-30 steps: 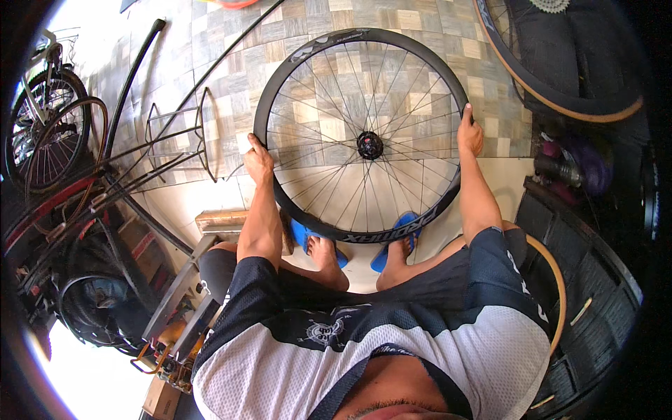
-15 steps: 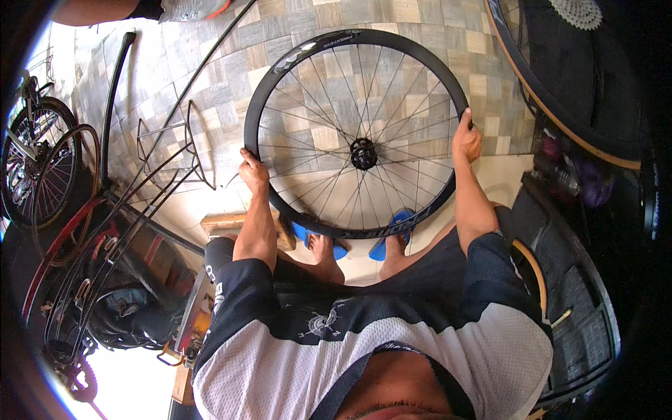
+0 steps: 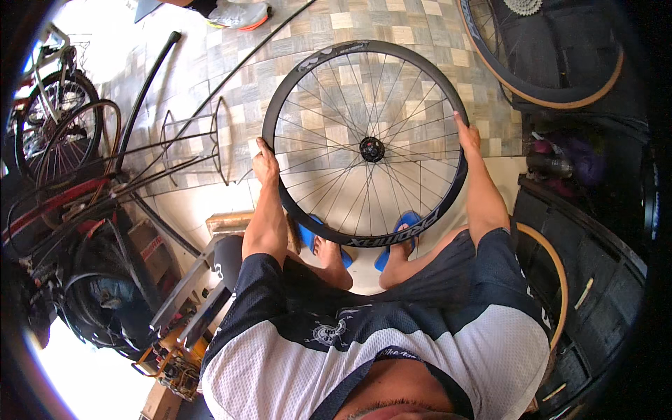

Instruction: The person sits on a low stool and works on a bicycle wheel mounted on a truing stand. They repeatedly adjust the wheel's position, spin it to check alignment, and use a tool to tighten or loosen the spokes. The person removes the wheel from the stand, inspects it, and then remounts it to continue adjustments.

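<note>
Partly hidden, left hand (image 3: pixel 265 166) and right hand (image 3: pixel 470 138) clamped on black wheel (image 3: pixel 372 149) (fingertips behind rim), grey shoe (image 3: pixel 236 14) cropped.

1 bicycle wheel (image 3: pixel 372 149) | black, spoked, pale-lettered | broadside to view | gripped on 2 sides

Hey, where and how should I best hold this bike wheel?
Probably by the rim, at opposite points, coming from its outer left and right. It's a broad, continuous ring turned face-up toward you, and gripping both sides should balance it around the central hub.
</note>
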